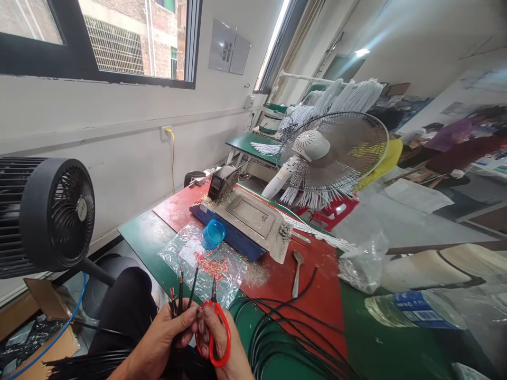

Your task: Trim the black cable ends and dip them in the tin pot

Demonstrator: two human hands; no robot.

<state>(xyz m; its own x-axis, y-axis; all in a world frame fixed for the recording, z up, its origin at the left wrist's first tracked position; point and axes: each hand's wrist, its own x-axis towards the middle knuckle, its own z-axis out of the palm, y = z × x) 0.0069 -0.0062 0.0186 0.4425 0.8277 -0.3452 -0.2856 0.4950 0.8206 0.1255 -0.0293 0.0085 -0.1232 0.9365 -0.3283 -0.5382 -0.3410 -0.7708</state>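
My left hand (168, 330) is closed around several black cables (180, 295), whose upper ends show red wire tips. Beside it, almost touching, my right hand (222, 338) holds red-handled scissors (227, 340) with the blades pointing up and away. Beyond the blades, small red and yellow scraps (214, 265) lie on a clear plastic bag (170, 252). A blue round container (213, 234) stands on that bag. Long black cables (261, 338) curve over the table to the right of my hands. More black cables (91, 364) lie across my lap.
Behind the bag sits a blue-based device with a metal tray (253, 211). A spoon (297, 272) lies on the red mat (320, 301). A black fan (59, 211) stands at left, a larger fan (332, 150) beyond the table. At right is a plastic bottle (415, 310). People work in the background.
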